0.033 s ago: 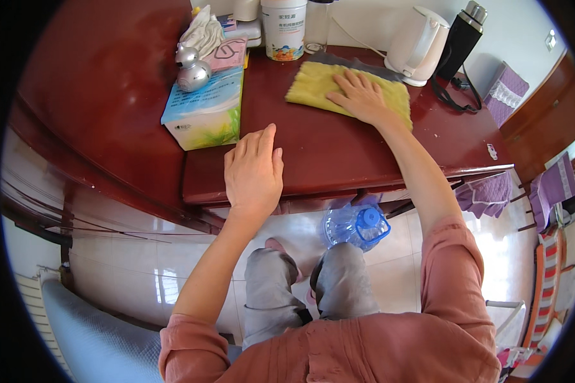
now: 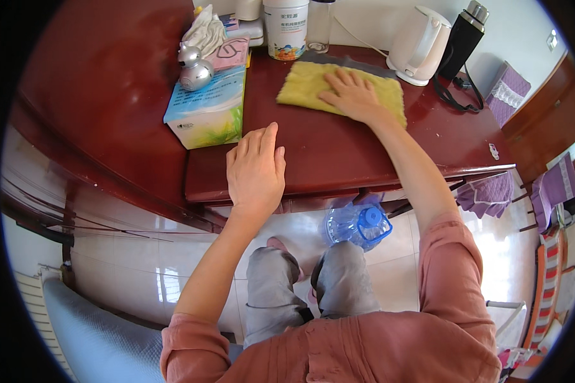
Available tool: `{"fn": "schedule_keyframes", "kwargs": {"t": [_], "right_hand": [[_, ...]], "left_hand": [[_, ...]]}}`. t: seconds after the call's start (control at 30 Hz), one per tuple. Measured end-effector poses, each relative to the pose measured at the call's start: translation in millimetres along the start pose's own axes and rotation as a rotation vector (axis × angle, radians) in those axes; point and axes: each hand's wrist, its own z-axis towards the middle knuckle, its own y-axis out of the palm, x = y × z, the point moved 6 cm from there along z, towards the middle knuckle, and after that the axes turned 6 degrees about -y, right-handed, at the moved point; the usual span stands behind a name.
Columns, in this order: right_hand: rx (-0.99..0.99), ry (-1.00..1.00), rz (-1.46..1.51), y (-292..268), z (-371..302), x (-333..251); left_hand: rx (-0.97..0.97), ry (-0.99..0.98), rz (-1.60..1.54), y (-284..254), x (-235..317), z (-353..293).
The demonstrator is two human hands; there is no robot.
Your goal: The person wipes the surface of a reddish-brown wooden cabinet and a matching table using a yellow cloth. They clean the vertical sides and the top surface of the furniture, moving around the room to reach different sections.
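Note:
My right hand (image 2: 352, 97) lies flat with its fingers spread on a fuzzy yellow cloth (image 2: 302, 86), pressing it to the dark red desk (image 2: 338, 150). A grey edge of cloth shows along the far side of the yellow. Near the front edge of the desk, my left hand (image 2: 255, 167) rests with straight fingers and holds nothing. Just beyond its fingertips stands a blue and green tissue box (image 2: 204, 118), with a silver figurine (image 2: 197, 73) on top.
At the back are a white tub (image 2: 286, 30), a clear jar (image 2: 319, 27), a white kettle (image 2: 419, 48) with a cord and a black thermos (image 2: 463, 43) with a strap. A crumpled white cloth (image 2: 206, 32) lies behind the tissue box. A large blue-capped bottle (image 2: 361, 225) stands on the floor.
My right hand and the yellow cloth under it have slid slightly left across the desk. My left hand stays in place on the desk.

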Motion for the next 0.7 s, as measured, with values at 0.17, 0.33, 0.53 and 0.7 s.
{"fn": "schedule_keyframes", "kwargs": {"t": [0.17, 0.33, 0.53, 0.7], "right_hand": [[0.014, -0.18, -0.034, -3.0, -18.4, -83.7], [0.026, -0.303, 0.068, -27.7, -115.1, -77.0], [0.075, 0.052, 0.047, -52.5, -186.9, 127.6], [0.011, 0.346, 0.075, -64.6, -220.2, 234.3]], "left_hand": [[0.091, 0.015, 0.024, -4.8, 1.9, 3.2], [0.167, 0.018, -0.024, -13.1, -9.4, -3.3], [0.122, 0.026, 0.06, -5.0, -1.3, -2.3], [0.081, 0.024, 0.119, -0.2, 5.5, -2.2]]}}
